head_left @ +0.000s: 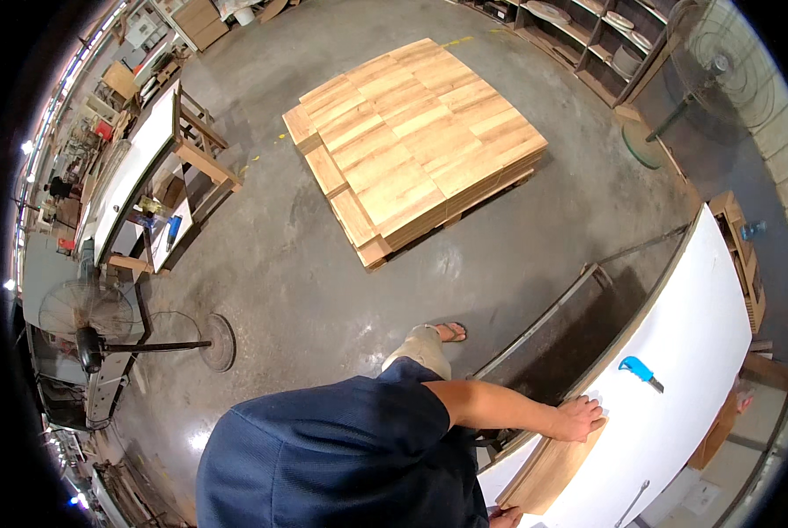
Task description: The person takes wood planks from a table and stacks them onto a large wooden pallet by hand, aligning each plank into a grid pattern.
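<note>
A wood-grain board (552, 471) lies on the white tabletop (689, 330) at the lower right. My left hand (579, 418) grips its far end, with the fingers bent over the edge. Only part of my right hand (506, 517) shows at the lower border, where its fingers hold the near end of the same board. Beyond the left hand, a blue utility knife (640, 371) rests on the tabletop, apart from both hands. A thin metal tool (633, 503) with a rounded end lies to the right of the board.
A pallet stack of wood-grain boards (412, 132) stands on the floor ahead. Pedestal fans stand at left (90, 343) and far right (720, 66). A white-topped workbench (139, 158) is at the left, with shelves (588, 40) at the back. A metal frame (535, 326) juts beside my table.
</note>
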A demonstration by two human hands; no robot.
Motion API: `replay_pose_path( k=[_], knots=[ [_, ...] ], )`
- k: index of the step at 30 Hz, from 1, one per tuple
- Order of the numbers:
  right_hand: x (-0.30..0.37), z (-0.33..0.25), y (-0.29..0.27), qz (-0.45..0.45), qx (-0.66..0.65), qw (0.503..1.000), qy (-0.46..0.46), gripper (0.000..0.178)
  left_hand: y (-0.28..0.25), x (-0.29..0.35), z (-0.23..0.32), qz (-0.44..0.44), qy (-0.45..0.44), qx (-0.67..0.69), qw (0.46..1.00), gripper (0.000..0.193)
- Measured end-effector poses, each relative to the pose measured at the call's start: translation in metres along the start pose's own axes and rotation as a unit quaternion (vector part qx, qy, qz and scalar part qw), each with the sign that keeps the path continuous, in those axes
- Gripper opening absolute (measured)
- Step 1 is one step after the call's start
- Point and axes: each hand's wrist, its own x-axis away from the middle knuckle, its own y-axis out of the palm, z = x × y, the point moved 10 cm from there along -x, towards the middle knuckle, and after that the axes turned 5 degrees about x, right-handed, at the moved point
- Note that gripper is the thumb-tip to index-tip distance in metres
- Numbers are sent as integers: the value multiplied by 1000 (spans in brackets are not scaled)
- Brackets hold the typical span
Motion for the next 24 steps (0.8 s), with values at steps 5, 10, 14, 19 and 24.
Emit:
replay_pose_path(
  k=[5, 10, 14, 19, 24],
  knots=[
    [-3, -10, -9, -5, 45, 998, -39, 25, 0, -4, 1, -23, -13, 14, 1000, 61],
    [1, -20, -26, 61, 28, 996, -61, 23, 2, -4, 2, -49, -19, 32, 998, 59],
    [7, -33, -27, 55, 88, 993, -50, 32, 0, 0, -1, -69, -32, 36, 996, 58],
    [-14, -6, -43, 44, 9, 998, -42, 44, 3, 0, 1, -115, -39, 49, 991, 52],
    [-90, 61, -99, 120, -253, 959, -33, 42, 40, -10, 6, -232, -93, 96, 963, 43]
  ],
)
